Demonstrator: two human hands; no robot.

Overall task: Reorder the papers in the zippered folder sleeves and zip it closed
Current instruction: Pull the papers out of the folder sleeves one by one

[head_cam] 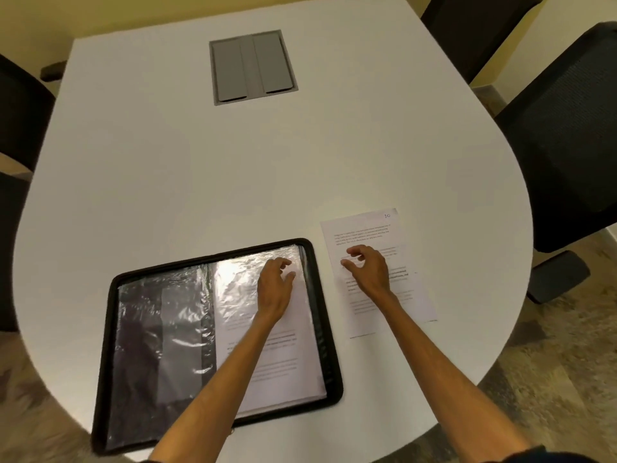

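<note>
A black chair (16, 128) is standing at the far left edge, partly cut off by the frame. The white surface (200, 178) is carrying the zippered folder (106, 362), which is lying open and flat at the near left, its black zip border running all around. The left-hand sleeve (160, 329) is showing dark through crinkled clear plastic, with a paler strip down its middle. The right-hand sleeve (240, 285) is holding a printed paper (283, 355), and glare is washing out its upper part.

The left hand (275, 285) is resting on the upper right corner of that right-hand sleeve, fingers loosely curved and apart. Whether it is pinching the plastic cannot be told.

Further back, near the middle of the surface, a grey hatch (252, 66) is sitting flush in its cut-out.

Just beside the folder's right edge, apart from it, a loose sheet (367, 228) is lying flat on the surface, with the number 10 handwritten in its far right corner and its print too small to read. The right hand (367, 269) is positioned over the middle of this sheet, fingers curved and spread, thumb and forefinger apart and gripping nothing. Whether the fingertips are touching the sheet cannot be told.

Two black chairs (567, 145) are standing at the right, over a mottled carpet (551, 362).
</note>
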